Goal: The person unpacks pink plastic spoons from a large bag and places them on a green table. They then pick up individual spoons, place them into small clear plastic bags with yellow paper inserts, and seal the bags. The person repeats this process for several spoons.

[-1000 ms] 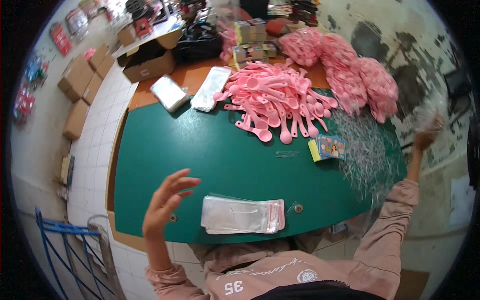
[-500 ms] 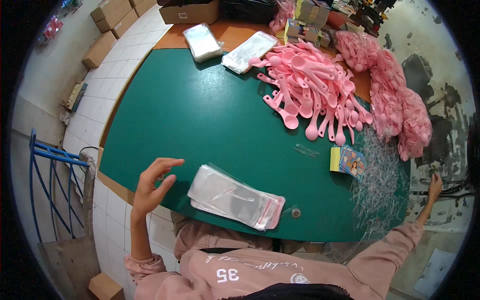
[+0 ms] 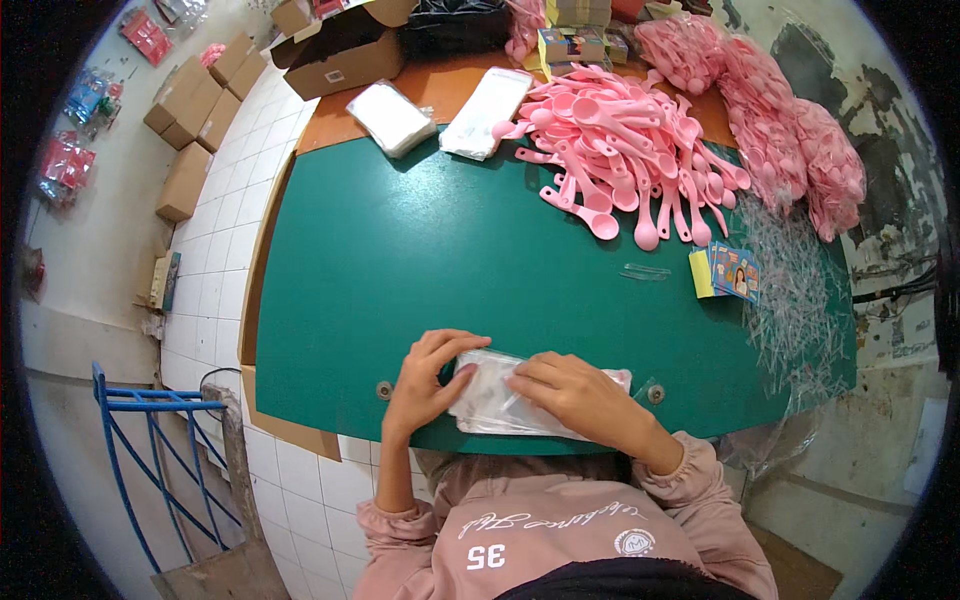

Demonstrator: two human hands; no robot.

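A stack of clear plastic bags [image 3: 482, 400] lies at the near edge of the green table, under both my hands. My left hand [image 3: 425, 385] curves at the stack's left end, thumb and fingers apart, the thumb touching the bags. Over the middle of the stack is my right hand [image 3: 570, 395], its bent fingers pressed together on the top clear plastic bag. Its palm hides part of the stack. Further off is a heap of pink measuring spoons [image 3: 610, 140]. Small printed cards [image 3: 735, 272] with a yellow edge sit to the right.
Many thin clear plastic strips [image 3: 790, 300] cover the right side of the green table [image 3: 400, 260]. Two more packs of clear bags [image 3: 392, 120] stand at the back. Pink-filled plastic sacks [image 3: 760, 130] line the far right. A blue metal trolley [image 3: 160, 405] stands left.
My right hand has come in from the far right onto the bag stack. My left hand has moved to the stack's left end. The view has shifted.
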